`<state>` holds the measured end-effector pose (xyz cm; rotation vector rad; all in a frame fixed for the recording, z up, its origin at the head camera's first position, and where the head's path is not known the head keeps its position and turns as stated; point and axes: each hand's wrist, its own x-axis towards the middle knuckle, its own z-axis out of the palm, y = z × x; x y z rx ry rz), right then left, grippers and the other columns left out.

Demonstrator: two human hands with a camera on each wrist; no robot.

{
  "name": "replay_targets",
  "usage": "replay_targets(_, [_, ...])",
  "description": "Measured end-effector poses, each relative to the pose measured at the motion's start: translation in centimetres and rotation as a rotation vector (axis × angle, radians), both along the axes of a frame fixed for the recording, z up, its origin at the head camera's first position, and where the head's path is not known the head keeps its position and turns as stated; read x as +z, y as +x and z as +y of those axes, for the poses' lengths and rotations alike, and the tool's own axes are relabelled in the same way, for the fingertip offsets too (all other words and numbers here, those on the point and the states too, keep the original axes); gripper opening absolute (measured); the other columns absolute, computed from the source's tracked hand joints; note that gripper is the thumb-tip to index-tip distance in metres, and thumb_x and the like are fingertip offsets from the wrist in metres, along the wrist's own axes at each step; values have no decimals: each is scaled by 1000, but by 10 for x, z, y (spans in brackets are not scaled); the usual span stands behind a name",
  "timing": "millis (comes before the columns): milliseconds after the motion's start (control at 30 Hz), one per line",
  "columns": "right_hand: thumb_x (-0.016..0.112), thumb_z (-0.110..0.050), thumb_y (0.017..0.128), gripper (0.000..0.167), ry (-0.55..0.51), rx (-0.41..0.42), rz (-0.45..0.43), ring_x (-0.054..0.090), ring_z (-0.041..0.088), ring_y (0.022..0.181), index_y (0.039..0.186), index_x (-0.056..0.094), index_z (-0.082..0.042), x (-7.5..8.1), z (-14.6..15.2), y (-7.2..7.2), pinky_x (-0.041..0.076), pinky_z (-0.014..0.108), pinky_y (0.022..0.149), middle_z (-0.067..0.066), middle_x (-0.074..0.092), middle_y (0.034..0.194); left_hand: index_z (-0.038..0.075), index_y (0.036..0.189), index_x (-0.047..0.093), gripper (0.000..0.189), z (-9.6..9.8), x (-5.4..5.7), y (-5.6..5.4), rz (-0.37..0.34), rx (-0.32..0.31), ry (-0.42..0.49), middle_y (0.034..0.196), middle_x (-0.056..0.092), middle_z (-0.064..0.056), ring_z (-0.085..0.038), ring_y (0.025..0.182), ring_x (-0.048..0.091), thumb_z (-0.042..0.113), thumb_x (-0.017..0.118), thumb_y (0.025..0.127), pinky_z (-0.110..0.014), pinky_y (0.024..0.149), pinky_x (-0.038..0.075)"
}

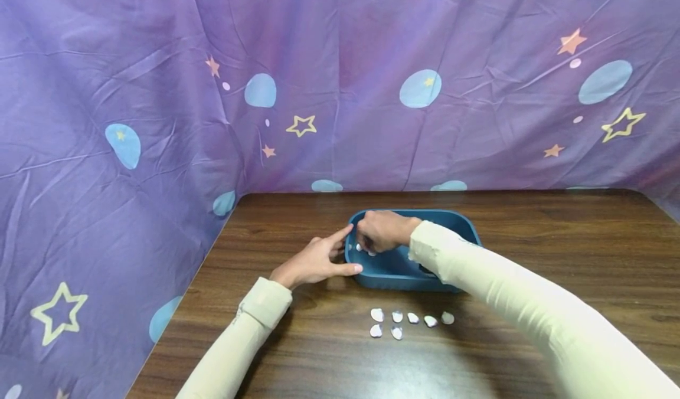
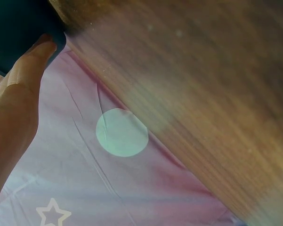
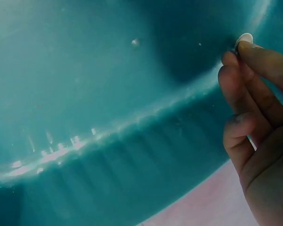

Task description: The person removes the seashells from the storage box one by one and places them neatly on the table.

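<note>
A blue plastic basin stands on the wooden table. My left hand rests spread at its left end, fingertips on the far-left rim and thumb on the near rim. In the left wrist view, a finger of it lies straight against the basin's wall. Inside the basin, toward the left end, my right hand reaches down. Its thumb and forefinger pinch a small flat whitish piece, the other fingers curled loosely. Another small white piece shows in the basin just below the right hand.
Several small shiny whitish pieces, rounded like little shells, lie in two rows on the table in front of the basin. The right sleeve crosses the basin's near-right rim. A purple patterned cloth hangs behind the table and along its left side.
</note>
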<state>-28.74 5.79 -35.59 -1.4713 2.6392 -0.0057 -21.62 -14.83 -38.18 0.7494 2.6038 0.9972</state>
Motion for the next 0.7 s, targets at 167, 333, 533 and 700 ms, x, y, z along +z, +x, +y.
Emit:
replay_targets(167, [80,-4,77,15,13,-26,-18,61,6,66,73,76,-18,9,6,2,55,24,63,-8,71,71,15,162,18,97,1,1,0,-10,-3,30,152,49,-18,-24,134,58,50,72,90,-42,121,37])
replay_targets(333, [77,0,76,18,10,-24,-21,59,4,65,73,76,-18,19,13,7,55,23,62,-9,71,71,17,162,20,96,0,1,0,-13,18,32,151,51,-18,-23,132,59,47,74,88,-41,119,40])
replay_targets(533, [77,-1,78,15,-15,-18,-29,59,2,64,76,78,-16,30,22,15,54,21,61,-9,72,73,18,162,19,97,1,0,0,-25,23,34,151,51,-17,-23,132,59,49,74,88,-40,119,41])
replay_targets(700, [73,-1,81,16,-79,13,-44,59,2,65,77,78,-15,35,29,25,54,21,61,-9,72,73,18,162,20,98,2,-1,0,-13,28,29,150,51,-18,-23,132,59,49,75,87,-41,120,39])
